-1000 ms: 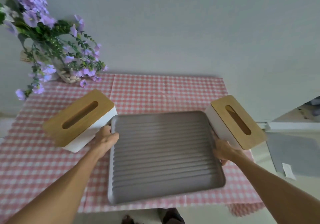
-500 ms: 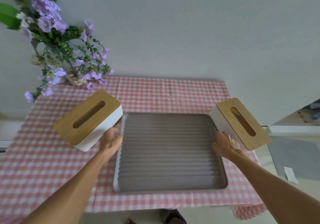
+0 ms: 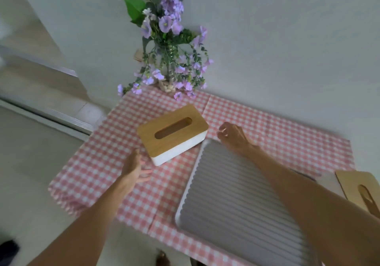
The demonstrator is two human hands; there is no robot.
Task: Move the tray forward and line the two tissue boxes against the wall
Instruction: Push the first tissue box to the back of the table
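Observation:
A grey ribbed tray (image 3: pixel 232 208) lies on the pink checked tablecloth (image 3: pixel 107 162) near the table's front edge. One white tissue box with a wooden lid (image 3: pixel 172 133) sits askew to the left of the tray, apart from the wall. My left hand (image 3: pixel 133 168) hovers open just beside its near left corner. My right hand (image 3: pixel 233 135) is open past the tray's far left corner, to the right of that box, with my forearm across the tray. The second tissue box (image 3: pixel 362 191) shows at the right edge, partly cut off.
A vase of purple flowers (image 3: pixel 166 45) stands at the back left corner against the pale wall (image 3: pixel 287 39). The table's left edge drops to the floor (image 3: pixel 30 173). Bare cloth lies between the box and the wall.
Both hands have let go of the tray, which now lies flat. The view has swung left. My hands have moved to either side of the left tissue box.

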